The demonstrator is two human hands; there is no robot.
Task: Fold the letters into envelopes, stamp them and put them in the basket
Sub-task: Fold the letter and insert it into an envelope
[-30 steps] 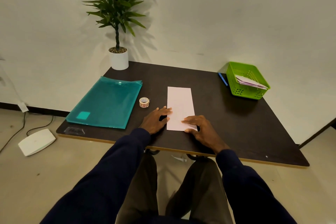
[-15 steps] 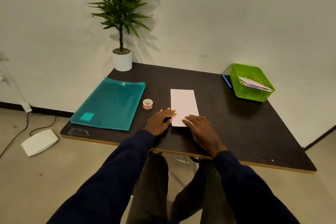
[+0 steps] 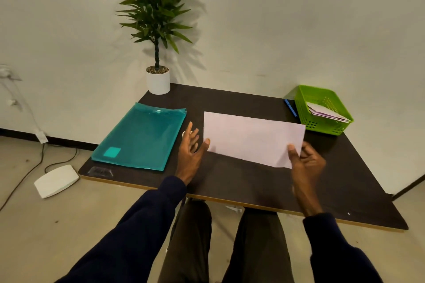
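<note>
Pink letter (image 3: pixel 253 138) lifted, turned sideways since before: you are pinching its corner with your right hand (image 3: pixel 307 164); left hand (image 3: pixel 192 148) spread, thumb steadying the edge, likely aligning a fold.

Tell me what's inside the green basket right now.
The green basket holds a small stack of folded pale papers, lying slanted. Their exact count is unclear, and they hide the basket floor beneath them.

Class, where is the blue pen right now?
In the head view, the blue pen lies at the far right of the table, beside the left wall of the green basket.
</note>
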